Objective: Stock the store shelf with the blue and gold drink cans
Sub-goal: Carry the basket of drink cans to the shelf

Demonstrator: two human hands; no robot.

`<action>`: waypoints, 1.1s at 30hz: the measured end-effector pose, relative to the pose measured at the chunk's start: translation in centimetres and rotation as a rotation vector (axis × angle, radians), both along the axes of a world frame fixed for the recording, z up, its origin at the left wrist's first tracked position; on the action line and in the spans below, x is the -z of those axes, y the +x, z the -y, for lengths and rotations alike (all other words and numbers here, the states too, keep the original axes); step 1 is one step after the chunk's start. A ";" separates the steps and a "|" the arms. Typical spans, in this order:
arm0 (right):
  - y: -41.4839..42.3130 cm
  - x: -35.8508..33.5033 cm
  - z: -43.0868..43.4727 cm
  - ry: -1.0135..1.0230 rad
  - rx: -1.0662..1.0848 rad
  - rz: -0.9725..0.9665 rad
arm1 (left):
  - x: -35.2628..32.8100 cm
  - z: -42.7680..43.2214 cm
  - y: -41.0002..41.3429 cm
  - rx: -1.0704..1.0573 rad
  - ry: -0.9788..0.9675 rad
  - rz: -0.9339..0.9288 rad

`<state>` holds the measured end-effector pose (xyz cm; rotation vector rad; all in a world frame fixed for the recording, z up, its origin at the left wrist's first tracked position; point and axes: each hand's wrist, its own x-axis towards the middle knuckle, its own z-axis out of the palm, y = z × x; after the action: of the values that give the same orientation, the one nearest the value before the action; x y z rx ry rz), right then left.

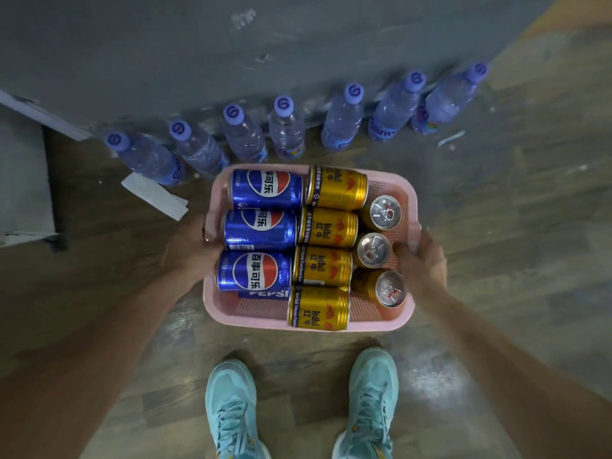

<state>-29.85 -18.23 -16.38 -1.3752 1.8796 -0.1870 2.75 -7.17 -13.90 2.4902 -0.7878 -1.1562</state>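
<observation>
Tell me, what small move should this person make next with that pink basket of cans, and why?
Probably set the pink plastic basket down or carry it to the shelf. The left hand and right hand both grip its rims, so neither is free to lift a blue cola can or gold energy-drink can. All cans seen lie in the basket.

Looks like small shop or stockroom floor to me. I see row of clear plastic water bottles with purple caps (pixel 284 127) lined along grey wall base (pixel 165 44), pink plastic basket (pixel 410 207) packed with blue cola cans (pixel 265 190) and gold energy-drink cans (pixel 337 188). Worn wood-pattern floor (pixel 513 200), paper scraps (pixel 155 195).
</observation>
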 end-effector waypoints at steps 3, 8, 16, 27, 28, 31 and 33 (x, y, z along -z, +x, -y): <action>-1.9 -4.2 0.0 0.018 0.056 -0.011 | -4.5 0.4 -1.8 -0.025 -0.005 -0.036; -5.7 -13.3 -0.4 -0.003 0.101 0.038 | -13.7 0.9 -4.8 -0.006 -0.001 -0.013; -12.5 -31.5 -1.8 -0.078 0.143 0.041 | -32.7 2.8 -10.7 0.121 -0.052 -0.020; -20.4 -53.8 -5.9 -0.177 0.259 0.043 | -54.8 3.5 -18.6 0.174 -0.178 -0.170; -20.9 -55.1 -6.4 -0.178 0.274 0.038 | -56.0 3.5 -19.0 0.192 -0.194 -0.162; -22.1 -57.9 -8.4 -0.197 0.331 0.014 | -58.6 3.8 -19.8 0.274 -0.222 -0.107; -22.5 -59.5 -10.2 -0.191 0.398 -0.025 | -59.9 4.0 -20.4 0.333 -0.244 -0.094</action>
<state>-52.36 -8.08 43.16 -1.1117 2.1874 -0.5628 -17.60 -11.20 46.03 2.1428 -1.2692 -1.1876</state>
